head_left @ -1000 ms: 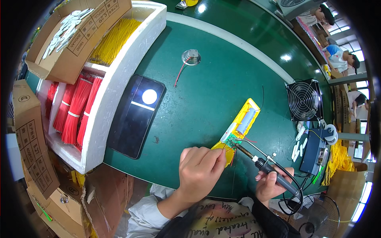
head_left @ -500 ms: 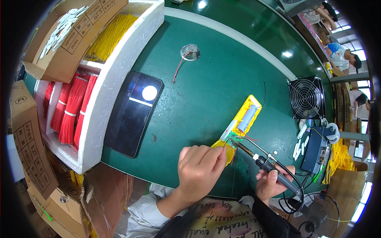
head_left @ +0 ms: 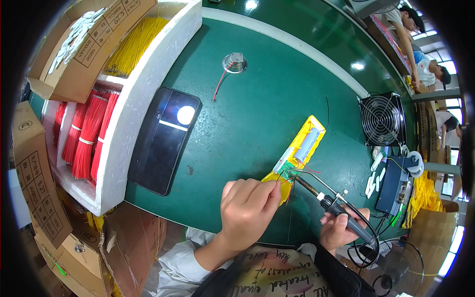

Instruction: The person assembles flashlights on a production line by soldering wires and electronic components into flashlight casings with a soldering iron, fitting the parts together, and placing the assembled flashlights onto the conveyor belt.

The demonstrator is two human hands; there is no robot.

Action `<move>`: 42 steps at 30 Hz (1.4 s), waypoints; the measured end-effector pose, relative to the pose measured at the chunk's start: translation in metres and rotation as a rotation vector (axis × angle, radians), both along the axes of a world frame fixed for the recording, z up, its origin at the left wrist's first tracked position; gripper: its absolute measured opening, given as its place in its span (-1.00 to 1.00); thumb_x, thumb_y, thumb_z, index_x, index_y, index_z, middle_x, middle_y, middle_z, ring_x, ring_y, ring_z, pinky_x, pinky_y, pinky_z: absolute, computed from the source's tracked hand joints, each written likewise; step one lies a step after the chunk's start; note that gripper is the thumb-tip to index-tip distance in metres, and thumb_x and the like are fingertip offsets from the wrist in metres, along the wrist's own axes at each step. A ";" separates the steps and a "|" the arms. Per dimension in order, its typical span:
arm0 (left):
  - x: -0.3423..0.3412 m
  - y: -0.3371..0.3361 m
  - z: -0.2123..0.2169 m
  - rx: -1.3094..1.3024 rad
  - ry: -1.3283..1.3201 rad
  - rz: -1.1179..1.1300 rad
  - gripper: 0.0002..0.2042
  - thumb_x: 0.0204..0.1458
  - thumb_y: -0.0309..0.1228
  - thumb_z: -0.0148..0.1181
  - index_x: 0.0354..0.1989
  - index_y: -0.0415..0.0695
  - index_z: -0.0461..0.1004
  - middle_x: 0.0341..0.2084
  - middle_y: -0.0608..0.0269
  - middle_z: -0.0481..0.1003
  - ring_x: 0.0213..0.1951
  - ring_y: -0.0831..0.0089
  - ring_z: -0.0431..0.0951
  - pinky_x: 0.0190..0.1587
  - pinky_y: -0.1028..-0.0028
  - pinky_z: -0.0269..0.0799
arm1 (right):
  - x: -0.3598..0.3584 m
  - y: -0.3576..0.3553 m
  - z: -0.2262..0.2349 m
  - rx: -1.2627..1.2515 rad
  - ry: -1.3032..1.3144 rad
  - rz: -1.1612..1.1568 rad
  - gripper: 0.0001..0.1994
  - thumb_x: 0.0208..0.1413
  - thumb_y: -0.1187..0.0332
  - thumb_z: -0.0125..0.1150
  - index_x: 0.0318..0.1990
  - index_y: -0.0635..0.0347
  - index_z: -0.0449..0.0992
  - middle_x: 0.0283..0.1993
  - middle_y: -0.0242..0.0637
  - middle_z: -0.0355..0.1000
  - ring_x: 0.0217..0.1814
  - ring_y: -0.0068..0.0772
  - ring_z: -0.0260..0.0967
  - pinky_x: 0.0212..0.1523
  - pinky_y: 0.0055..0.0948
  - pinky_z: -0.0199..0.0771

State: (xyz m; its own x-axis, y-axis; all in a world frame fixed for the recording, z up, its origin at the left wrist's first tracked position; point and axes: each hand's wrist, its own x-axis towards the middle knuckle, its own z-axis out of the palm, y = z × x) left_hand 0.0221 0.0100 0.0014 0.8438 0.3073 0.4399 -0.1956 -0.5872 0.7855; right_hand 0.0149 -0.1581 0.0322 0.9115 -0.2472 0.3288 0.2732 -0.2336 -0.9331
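A soldering iron (head_left: 327,202) with a dark grip is held in my right hand (head_left: 341,230), fingers wrapped around its handle. Its tip, with a thin bent metal tube alongside, meets a small green circuit board (head_left: 287,171). That board lies in an open yellow plastic casing (head_left: 319,126), which also houses a blue-grey cylindrical battery (head_left: 308,143). My left hand (head_left: 250,210) is closed in a pinch at the casing's near end, on a thin wire (head_left: 281,182) reaching the board. The fingertips partly hide this wire. Other thin red and black wires stick out of the casing.
On the left stand a black phone (head_left: 166,141) and a white foam box (head_left: 136,94) of red and yellow wire bundles. A round metal part (head_left: 234,63) with a red lead lies farther back. A black fan (head_left: 382,120) and a blue-grey soldering station (head_left: 393,185) stand right; co-workers sit beyond.
The whole view has shifted slightly. Both hands, the iron and the casing keep nearly the same places relative to one another. A co-worker at upper right has stretched an arm downward.
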 end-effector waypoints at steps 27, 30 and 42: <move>-0.028 0.000 0.002 0.078 0.046 -0.071 -0.85 -0.20 -0.59 0.23 -0.40 -0.19 0.47 -0.63 0.24 0.33 -0.58 0.35 0.35 -0.52 0.42 0.24 | -0.011 -0.060 -0.016 0.109 -0.129 -0.176 -0.70 -0.04 0.36 0.21 -0.31 0.24 0.18 -0.55 -0.28 0.23 -0.74 -0.55 0.22 -0.76 -0.66 0.29; -0.032 0.000 0.005 0.133 0.078 -0.114 -0.81 -0.18 -0.55 0.25 -0.33 -0.17 0.48 -0.58 0.23 0.35 -0.53 0.33 0.35 -0.45 0.40 0.24 | -0.010 -0.060 -0.014 0.049 -0.157 -0.155 -0.81 0.05 0.41 0.08 -0.39 0.21 0.17 -0.58 -0.32 0.24 -0.71 -0.61 0.20 -0.76 -0.72 0.19; -0.024 -0.006 0.004 0.214 0.053 0.061 -0.81 -0.19 -0.48 0.28 -0.35 -0.08 0.49 -0.55 0.34 0.38 -0.49 0.41 0.37 -0.38 0.42 0.18 | -0.015 -0.063 -0.020 0.120 -0.150 -0.141 -0.73 -0.03 0.39 0.18 -0.31 0.23 0.17 -0.53 -0.27 0.24 -0.70 -0.54 0.25 -0.75 -0.66 0.30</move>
State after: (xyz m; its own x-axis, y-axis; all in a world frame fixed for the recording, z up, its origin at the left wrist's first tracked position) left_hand -0.0023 0.0042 0.0059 0.8500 0.2633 0.4562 -0.1163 -0.7510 0.6500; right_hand -0.0004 -0.2211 0.0125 0.8082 -0.4143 0.4185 0.3836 -0.1688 -0.9079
